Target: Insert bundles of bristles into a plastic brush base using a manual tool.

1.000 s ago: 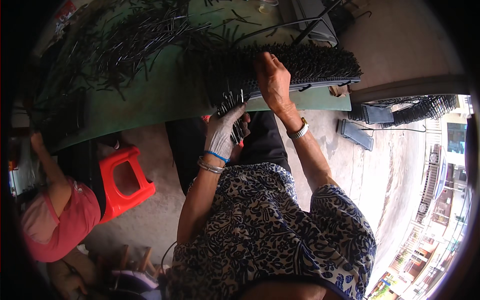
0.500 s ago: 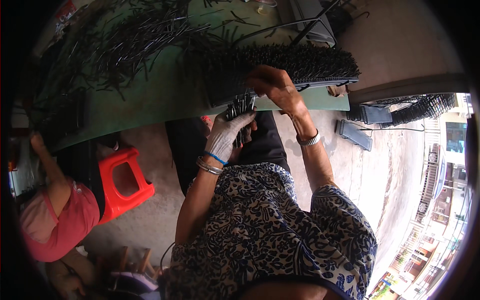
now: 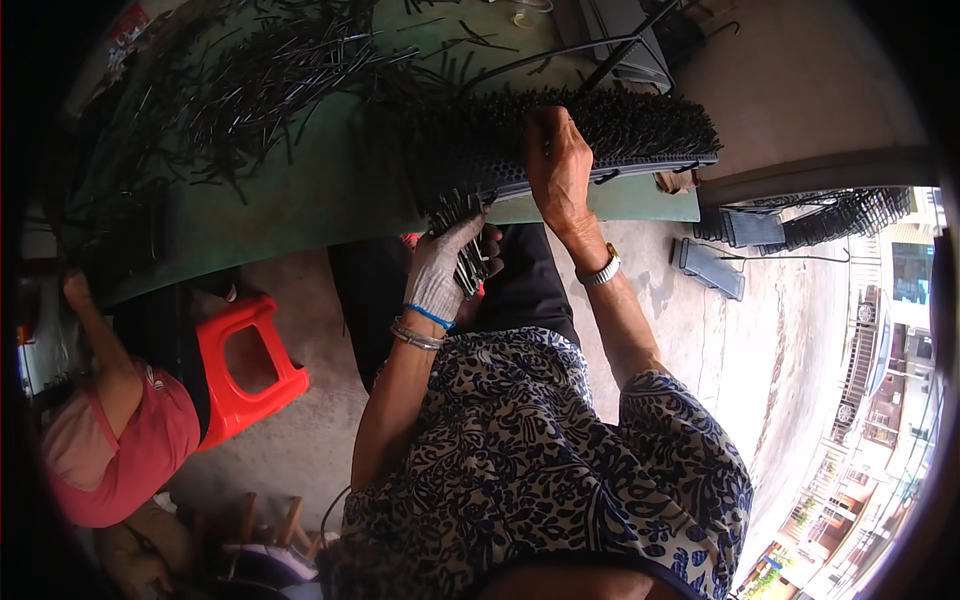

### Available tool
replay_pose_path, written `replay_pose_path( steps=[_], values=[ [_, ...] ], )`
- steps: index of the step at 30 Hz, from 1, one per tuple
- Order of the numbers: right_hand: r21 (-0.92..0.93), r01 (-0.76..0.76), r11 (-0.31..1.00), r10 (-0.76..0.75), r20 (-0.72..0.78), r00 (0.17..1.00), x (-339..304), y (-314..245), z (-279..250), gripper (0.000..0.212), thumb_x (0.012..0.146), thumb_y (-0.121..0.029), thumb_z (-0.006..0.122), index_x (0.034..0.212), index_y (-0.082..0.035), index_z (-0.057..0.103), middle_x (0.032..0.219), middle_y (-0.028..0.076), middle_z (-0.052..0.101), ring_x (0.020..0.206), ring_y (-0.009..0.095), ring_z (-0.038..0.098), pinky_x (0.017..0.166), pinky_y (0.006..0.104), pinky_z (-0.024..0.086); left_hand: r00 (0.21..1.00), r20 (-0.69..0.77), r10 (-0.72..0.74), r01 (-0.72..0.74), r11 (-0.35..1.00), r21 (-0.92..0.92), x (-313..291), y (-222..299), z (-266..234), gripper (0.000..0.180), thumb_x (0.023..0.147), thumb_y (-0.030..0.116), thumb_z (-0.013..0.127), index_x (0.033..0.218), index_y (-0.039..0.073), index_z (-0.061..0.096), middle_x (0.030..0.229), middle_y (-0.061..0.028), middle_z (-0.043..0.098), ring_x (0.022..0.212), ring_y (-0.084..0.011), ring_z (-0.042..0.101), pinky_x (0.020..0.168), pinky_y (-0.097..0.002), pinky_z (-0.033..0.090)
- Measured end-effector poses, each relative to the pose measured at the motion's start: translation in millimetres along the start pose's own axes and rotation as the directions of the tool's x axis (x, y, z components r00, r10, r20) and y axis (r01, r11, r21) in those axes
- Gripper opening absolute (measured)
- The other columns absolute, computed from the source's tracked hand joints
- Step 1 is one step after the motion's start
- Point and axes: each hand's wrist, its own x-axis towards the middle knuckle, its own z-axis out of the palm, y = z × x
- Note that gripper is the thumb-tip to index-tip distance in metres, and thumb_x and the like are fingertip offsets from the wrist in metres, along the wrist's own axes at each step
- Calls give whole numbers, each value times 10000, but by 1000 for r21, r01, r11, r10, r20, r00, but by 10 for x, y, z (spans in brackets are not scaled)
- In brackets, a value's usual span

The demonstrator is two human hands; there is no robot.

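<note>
My left hand (image 3: pixel 440 265), in a pale knit glove, is closed around a bundle of short black strips (image 3: pixel 468 268) just below the table edge. Strips stick out above and below the fist. My bare right hand (image 3: pixel 562 168) is at a long black perforated panel (image 3: pixel 505 187) on the green table (image 3: pixel 310 215). Its fingers are pinched together over the panel; whatever is between them is hidden. Dense upright black strips (image 3: pixel 650 125) fill the panel's right part, while holes show on its left part.
A heap of loose black strips (image 3: pixel 290 85) covers the far left of the table. A person in a pink top (image 3: pixel 150 450) sits at left beside a red plastic stool (image 3: pixel 255 365). Dark panels (image 3: pixel 710 270) lie on the floor at right. A metal frame (image 3: pixel 610 60) stands behind the panel.
My right hand has moved from above the bundle up and forward onto the panel. My left hand has shifted slightly down and left, tilting the bundle.
</note>
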Motion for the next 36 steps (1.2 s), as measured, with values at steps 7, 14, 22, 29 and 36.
replay_pose_path(
  steps=[7, 14, 22, 29, 36],
  values=[
    [38, -16, 999, 16, 6, 1000, -48, -4, 25, 95, 898, -46, 622, 989, -32, 597, 804, 133, 619, 667, 256, 627, 594, 338, 488, 1000, -25, 19, -19, 1000, -18, 38, -20, -70, 168, 891, 159, 675, 970, 11, 676, 762, -85, 686, 598, -149, 644, 497, -274, 540],
    [-233, 124, 965, -99, 115, 988, -116, -22, 59, 145, 858, -71, 666, 1001, -100, 667, 883, 104, 591, 703, 261, 620, 632, 350, 504, 999, -41, -1, 0, 1000, -25, 16, -1, -42, 159, 877, 139, 687, 965, 6, 674, 761, -91, 690, 587, -143, 643, 487, -262, 528],
    [304, -432, 849, 146, 652, 745, -140, -188, -264, 188, 892, -110, 663, 1047, -4, 669, 915, 76, 686, 776, 128, 623, 673, 282, 491, 998, -55, 31, -28, 998, 56, -67, 30, 43, 164, 862, 127, 698, 983, 18, 680, 778, -92, 701, 590, -138, 646, 468, -242, 492],
    [252, -539, 804, 87, 847, 525, -42, -156, -379, 123, 875, -69, 658, 976, 2, 660, 833, 55, 656, 752, 107, 605, 665, 244, 485, 991, -35, 133, -121, 964, 238, -78, 0, 88, 183, 865, 148, 702, 1006, 33, 686, 803, -66, 710, 610, -124, 648, 476, -227, 480],
    [415, -680, 604, 166, 769, 617, -116, -129, -443, 129, 878, -42, 635, 994, 15, 631, 856, 71, 682, 761, 119, 638, 660, 253, 496, 996, -29, 80, -76, 990, 120, 2, 11, 29, 216, 886, 204, 699, 1035, 49, 680, 831, -59, 706, 642, -149, 663, 519, -271, 538]
  ],
)
